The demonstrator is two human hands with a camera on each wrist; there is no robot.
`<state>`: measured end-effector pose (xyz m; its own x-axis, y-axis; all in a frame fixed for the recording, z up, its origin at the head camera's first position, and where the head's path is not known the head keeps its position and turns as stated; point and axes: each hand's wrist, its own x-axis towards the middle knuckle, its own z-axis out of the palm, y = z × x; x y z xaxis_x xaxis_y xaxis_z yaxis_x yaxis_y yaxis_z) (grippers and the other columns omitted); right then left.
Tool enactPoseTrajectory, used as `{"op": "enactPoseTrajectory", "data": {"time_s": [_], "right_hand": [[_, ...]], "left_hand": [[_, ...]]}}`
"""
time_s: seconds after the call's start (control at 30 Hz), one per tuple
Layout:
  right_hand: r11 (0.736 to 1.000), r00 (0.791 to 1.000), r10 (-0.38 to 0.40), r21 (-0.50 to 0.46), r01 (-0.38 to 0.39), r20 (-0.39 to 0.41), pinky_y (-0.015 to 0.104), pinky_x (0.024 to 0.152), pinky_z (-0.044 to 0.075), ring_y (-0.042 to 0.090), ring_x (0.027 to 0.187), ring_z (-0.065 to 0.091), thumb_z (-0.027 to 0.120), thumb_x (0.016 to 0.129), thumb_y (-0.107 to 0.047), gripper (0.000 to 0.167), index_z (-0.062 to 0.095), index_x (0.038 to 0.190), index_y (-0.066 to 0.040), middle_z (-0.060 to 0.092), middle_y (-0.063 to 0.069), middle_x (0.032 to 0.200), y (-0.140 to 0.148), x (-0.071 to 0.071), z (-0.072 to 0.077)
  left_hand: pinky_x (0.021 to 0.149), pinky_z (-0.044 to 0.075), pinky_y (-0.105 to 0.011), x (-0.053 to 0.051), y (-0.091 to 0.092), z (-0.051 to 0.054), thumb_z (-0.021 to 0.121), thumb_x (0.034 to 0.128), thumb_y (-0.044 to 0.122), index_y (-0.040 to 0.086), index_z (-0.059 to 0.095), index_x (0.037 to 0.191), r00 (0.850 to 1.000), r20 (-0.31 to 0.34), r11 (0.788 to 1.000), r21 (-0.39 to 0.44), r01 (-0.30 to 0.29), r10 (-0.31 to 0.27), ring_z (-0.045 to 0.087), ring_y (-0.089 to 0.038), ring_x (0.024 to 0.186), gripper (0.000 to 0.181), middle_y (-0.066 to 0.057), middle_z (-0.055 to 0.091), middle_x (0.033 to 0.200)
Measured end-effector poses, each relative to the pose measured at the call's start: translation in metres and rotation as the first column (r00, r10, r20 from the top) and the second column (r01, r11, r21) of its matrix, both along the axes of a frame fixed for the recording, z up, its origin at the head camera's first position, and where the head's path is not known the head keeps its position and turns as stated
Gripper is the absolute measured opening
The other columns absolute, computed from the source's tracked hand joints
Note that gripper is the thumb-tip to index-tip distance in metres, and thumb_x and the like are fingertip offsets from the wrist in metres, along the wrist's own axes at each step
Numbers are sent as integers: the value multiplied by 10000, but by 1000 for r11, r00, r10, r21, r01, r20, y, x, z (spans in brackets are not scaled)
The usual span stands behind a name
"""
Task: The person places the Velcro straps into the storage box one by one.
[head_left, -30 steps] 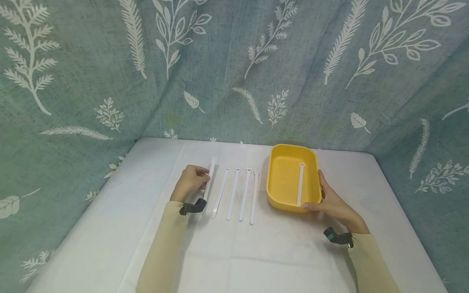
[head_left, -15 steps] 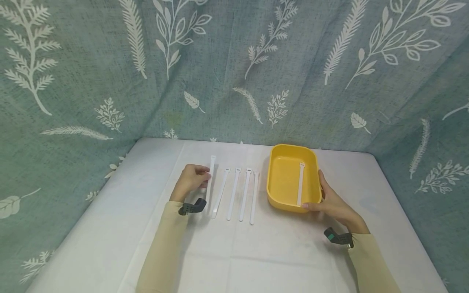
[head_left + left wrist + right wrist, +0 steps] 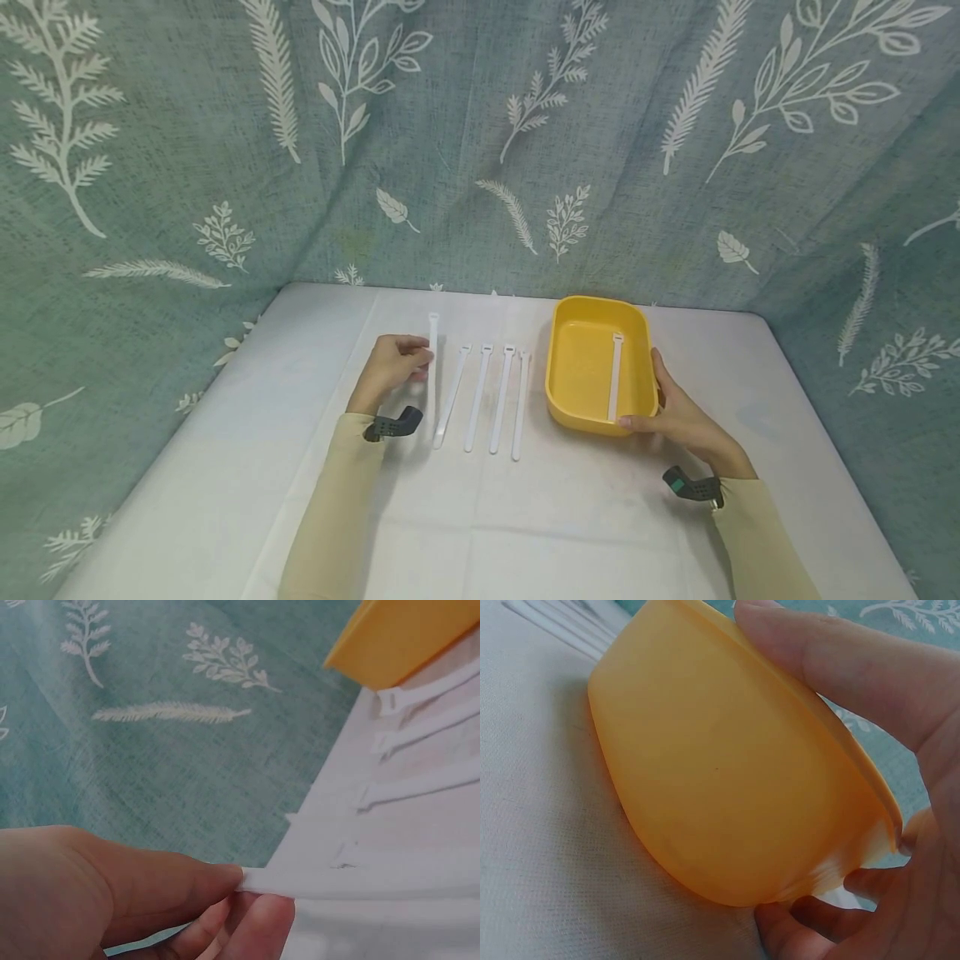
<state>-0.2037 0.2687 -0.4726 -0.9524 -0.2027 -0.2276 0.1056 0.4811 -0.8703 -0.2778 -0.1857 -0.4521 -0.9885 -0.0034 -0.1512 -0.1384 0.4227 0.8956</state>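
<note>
My left hand (image 3: 393,365) pinches a white cable tie (image 3: 432,342) between thumb and fingertips; in the left wrist view the flat strap (image 3: 360,883) runs off to the right. Several more white cable ties (image 3: 479,398) with slotted heads lie side by side just right of it on the table. With thumb on the near rim and fingers along the right side, my right hand (image 3: 686,417) grips a yellow plastic tub (image 3: 581,367). One white cable tie (image 3: 616,377) lies inside the tub, lengthwise near its right wall.
A white cloth (image 3: 525,533) covers the table. A green curtain with white leaf prints (image 3: 465,150) hangs behind it and along both sides. Black cameras are strapped to the left wrist (image 3: 395,424) and the right wrist (image 3: 692,486).
The cable tie in my left hand has swung from a slant to nearly straight, its head shifting slightly up and left. My right hand and the tub stay in place.
</note>
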Motion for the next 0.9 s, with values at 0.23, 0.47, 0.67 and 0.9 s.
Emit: {"op": "enactPoseTrajectory", "data": {"time_s": [0.23, 0.47, 0.67, 0.9], "right_hand": [[1000, 1000, -8, 5, 8, 6, 769, 1241, 83, 474, 1606, -19, 868, 815, -333, 1393, -278, 1604, -264, -113, 136, 1752, -1, 1, 0], [1000, 1000, -13, 6, 13, 1, 756, 1250, 99, 460, 1611, -3, 873, 805, -340, 1394, -264, 1608, -280, -121, 115, 1754, -2, 1, 2], [1000, 1000, -8, 3, 8, -5, 774, 1238, 89, 477, 1605, -17, 879, 802, -322, 1400, -266, 1607, -283, -128, 129, 1751, -1, 1, 2], [1000, 1000, -11, 2, 11, 14, 780, 1234, 77, 474, 1606, -35, 878, 807, -340, 1398, -271, 1603, -293, -121, 126, 1753, 1, -1, -1]], "left_hand": [[809, 668, -304, -2, 6, -1, 663, 984, 63, -63, 646, 1315, 1000, 7, 993, 114, -15, 14, 724, -113, 815, 354, -279, 683, 1246], [859, 660, -319, -1, 13, 0, 664, 989, 69, -46, 640, 1337, 999, 10, 988, 148, -35, 34, 712, -103, 861, 368, -235, 679, 1233], [824, 658, -264, -1, 17, 0, 661, 993, 70, -47, 627, 1357, 999, 12, 978, 201, -53, 52, 712, -131, 906, 383, -211, 684, 1204], [801, 655, -237, -1, 21, -1, 678, 993, 98, -4, 642, 1353, 997, 32, 973, 216, -76, 71, 726, -241, 1021, 376, -194, 679, 1213]]}}
